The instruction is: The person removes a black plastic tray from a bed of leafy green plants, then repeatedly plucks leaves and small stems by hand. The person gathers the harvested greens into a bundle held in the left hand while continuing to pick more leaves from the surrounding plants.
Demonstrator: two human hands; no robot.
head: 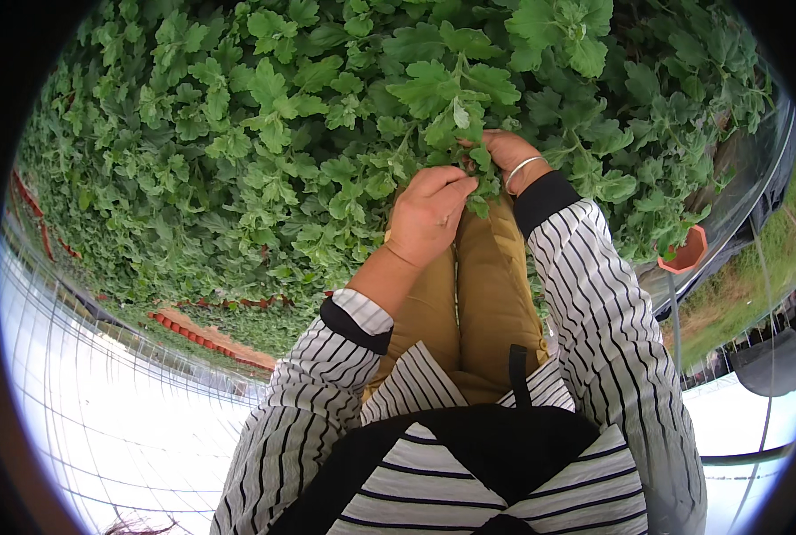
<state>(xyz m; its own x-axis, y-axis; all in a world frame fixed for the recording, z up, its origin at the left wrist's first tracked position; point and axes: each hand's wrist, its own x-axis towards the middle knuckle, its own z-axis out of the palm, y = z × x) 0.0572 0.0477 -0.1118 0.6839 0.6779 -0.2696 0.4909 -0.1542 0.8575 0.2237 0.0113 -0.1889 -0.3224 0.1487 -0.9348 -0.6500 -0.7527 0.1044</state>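
Lobed leaves of chrysanthemum-like plants [271, 93] fill the view before me. My left hand [431, 210] is above my knees, its thumb and fingertips pinched together at a small leafy shoot [481, 194]. Just beyond it, to the right, my right hand [505, 152] reaches in among the leaves and wears a silver bangle [524, 167]. Leaves hide the right fingertips, so their grip cannot be made out. A taller stem with broad leaves [461, 87] rises right beside both hands. Under my hands are my tan trousers [458, 294].
On the right, a terracotta-coloured pot [685, 251] stands near the edge of clear plastic sheeting [759, 167]. Rows of similar pots [204, 341] run along the left. Wire netting [104, 374] stretches across the lower left. Foliage presses close around my legs.
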